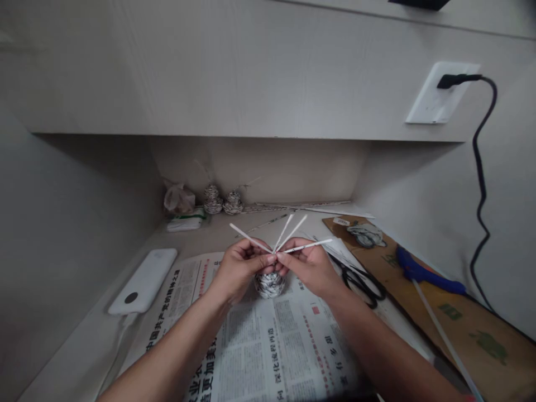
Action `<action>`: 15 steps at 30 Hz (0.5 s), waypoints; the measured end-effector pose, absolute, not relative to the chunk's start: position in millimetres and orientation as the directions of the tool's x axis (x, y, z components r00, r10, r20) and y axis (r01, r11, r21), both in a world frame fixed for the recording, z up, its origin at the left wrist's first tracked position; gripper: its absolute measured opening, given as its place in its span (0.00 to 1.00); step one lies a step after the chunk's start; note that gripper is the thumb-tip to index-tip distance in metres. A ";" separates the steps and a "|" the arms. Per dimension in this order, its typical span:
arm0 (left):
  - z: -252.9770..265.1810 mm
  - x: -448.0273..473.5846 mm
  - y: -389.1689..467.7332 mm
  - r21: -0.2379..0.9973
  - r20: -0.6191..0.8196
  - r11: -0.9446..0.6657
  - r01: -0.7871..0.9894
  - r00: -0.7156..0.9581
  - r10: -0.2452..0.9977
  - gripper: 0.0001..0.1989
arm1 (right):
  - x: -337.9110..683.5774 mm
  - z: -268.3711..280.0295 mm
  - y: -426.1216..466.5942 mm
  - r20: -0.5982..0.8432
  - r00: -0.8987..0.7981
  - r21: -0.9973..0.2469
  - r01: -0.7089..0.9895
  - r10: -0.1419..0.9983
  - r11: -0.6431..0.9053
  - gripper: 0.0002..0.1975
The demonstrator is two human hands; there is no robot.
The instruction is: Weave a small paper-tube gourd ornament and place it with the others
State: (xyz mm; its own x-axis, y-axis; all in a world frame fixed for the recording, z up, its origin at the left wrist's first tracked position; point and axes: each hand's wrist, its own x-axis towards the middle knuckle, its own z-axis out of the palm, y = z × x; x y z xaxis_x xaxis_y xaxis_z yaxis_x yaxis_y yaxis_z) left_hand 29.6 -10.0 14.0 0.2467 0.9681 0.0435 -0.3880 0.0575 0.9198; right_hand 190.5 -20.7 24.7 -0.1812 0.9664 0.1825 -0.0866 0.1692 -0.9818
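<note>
A small woven ball of rolled paper strips rests over the newspaper, with several white paper strips fanning up and outward from its top. My left hand pinches the base of the strips between thumb and fingers. Right beside it, my right hand is closed on the strips too, its thumb tip almost touching the left one. One strip points left past my left fingers, another right over my right hand. My fingers hide the top of the woven ball.
Two woven gourd shapes stand at the back beside a plastic bag. A white power bank with a cable lies left. On the right are black-handled scissors and a blue glue gun on cardboard.
</note>
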 end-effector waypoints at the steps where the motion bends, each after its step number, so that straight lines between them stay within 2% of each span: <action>1: 13.7 29.5 -9.5 0.917 0.039 0.064 -0.394 0.249 0.968 0.14 | 189.5 25.3 -21.0 0.170 -0.172 -0.984 -0.075 0.970 0.160 0.11; 8: 12.4 29.3 -6.5 0.918 0.069 0.037 -0.394 0.250 0.966 0.14 | 182.1 29.3 -20.4 0.118 -0.100 -0.993 -0.004 0.988 0.118 0.06; 15: 9.8 26.3 -2.5 0.930 0.147 -0.109 -0.350 0.084 0.986 0.12 | 171.7 30.3 -11.6 0.163 -0.059 -0.981 0.096 0.985 0.168 0.08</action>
